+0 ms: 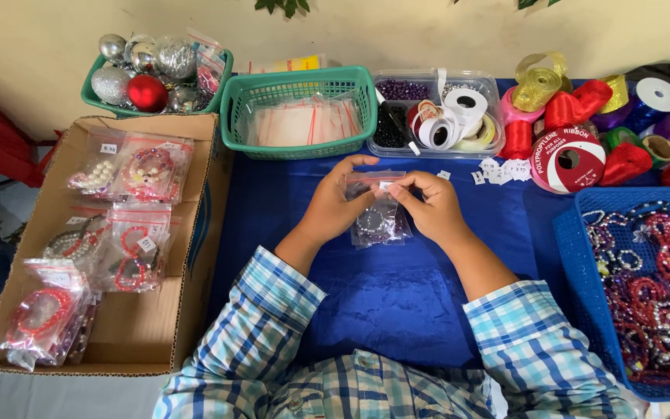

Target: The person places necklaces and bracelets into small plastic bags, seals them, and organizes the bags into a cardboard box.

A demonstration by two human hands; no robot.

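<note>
My left hand [333, 203] and my right hand [428, 205] both pinch the top edge of a small clear zip bag [380, 217] with a dark beaded bracelet inside. The bag hangs just above the blue tablecloth [381, 295] in the middle of the view. My fingertips meet at the bag's sealing strip, where a small white tag shows. Both sleeves are blue and white plaid.
A cardboard box [141, 326] at left holds bagged bracelets. A green basket [298, 112] of empty zip bags stands behind, beside a clear tray [436, 116] of beads and tape rolls. Ribbon spools [568, 159] lie at back right. A blue basket [583, 256] of bracelets is at right. Small white tags [502, 171] are scattered nearby.
</note>
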